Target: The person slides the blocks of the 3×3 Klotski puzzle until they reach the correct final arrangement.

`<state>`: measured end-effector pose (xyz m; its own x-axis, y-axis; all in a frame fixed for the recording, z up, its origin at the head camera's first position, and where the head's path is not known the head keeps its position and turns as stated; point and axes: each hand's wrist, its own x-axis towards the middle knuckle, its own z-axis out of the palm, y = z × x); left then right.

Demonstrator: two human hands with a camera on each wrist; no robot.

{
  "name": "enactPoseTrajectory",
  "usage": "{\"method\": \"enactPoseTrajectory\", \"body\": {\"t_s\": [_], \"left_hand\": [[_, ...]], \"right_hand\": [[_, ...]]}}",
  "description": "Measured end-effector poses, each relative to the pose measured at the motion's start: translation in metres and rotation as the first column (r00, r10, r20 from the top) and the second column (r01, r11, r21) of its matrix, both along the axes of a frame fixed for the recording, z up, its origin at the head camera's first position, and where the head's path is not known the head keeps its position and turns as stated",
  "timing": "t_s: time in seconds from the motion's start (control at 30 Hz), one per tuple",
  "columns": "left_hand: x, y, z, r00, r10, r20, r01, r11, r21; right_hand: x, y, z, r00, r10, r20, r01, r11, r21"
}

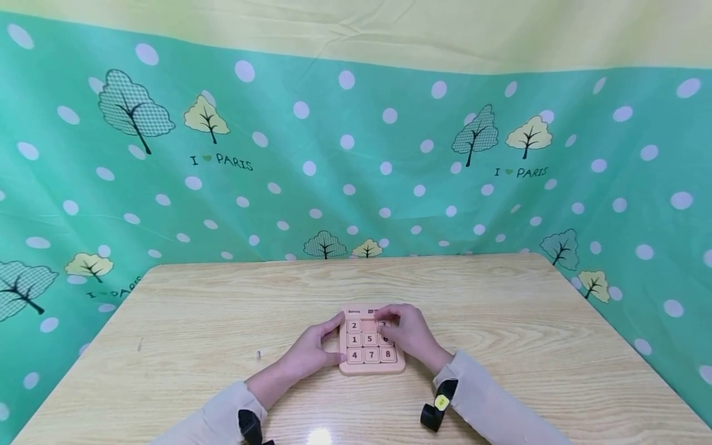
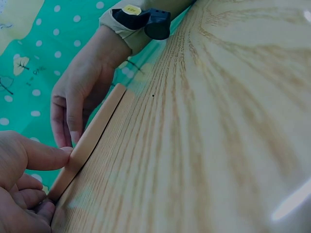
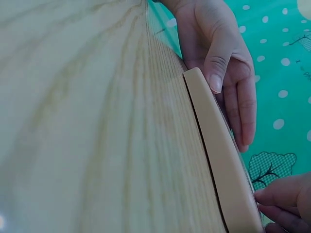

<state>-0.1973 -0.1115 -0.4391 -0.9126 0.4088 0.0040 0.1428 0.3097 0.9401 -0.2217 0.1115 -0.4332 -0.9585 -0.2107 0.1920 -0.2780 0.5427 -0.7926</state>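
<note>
A pale sliding number puzzle [image 1: 371,369] lies flat on the wooden table, its tiles facing up. Its top row shows tile 2 [image 1: 353,326], a bare slot [image 1: 369,325] and a partly covered tile 3. Below are 1, 5 and 6, then 4, 7 and 8. My left hand [image 1: 309,354] holds the puzzle's left edge, thumb near the lower corner and fingers near the upper one. From the right, my right hand [image 1: 410,334] reaches over the board, fingertips on the tiles around 3 and 6, covering part of them. The left wrist view shows its fingers [image 2: 75,119] pointing down at the board.
The wooden table [image 1: 222,309] extends around the puzzle. A green and yellow patterned cloth [image 1: 345,185] hangs behind it and at both sides. Black straps with small devices [image 1: 436,408] sit on both wrists. Light reflects off the table's near edge.
</note>
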Motion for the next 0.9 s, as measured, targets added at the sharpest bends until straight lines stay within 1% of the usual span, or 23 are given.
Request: {"method": "enactPoseTrajectory", "body": {"t_s": [0.2, 0.33, 0.47, 0.7, 0.9], "left_hand": [[0.000, 0.000, 0.000, 1.000, 0.006, -0.002, -0.006, 1.000, -0.009], [0.001, 0.001, 0.001, 1.000, 0.002, -0.008, -0.002, 1.000, 0.006], [0.002, 0.000, 0.002, 1.000, -0.001, -0.012, 0.001, 1.000, 0.017], [0.002, 0.000, 0.002, 1.000, 0.000, -0.022, 0.001, 1.000, 0.004], [0.002, 0.000, 0.003, 1.000, -0.004, -0.028, 0.004, 1.000, 0.003]], "right_hand": [[0.001, -0.005, -0.001, 0.999, 0.048, 0.000, -0.048, 0.999, -0.021], [0.002, -0.013, 0.001, 0.995, 0.098, -0.001, -0.098, 0.995, -0.020], [0.000, -0.021, 0.001, 0.992, 0.130, 0.001, -0.129, 0.991, -0.022], [-0.003, -0.032, -0.001, 0.991, 0.136, 0.018, -0.135, 0.990, -0.038], [-0.003, -0.040, 0.002, 0.992, 0.127, 0.015, -0.126, 0.991, -0.037]]}}
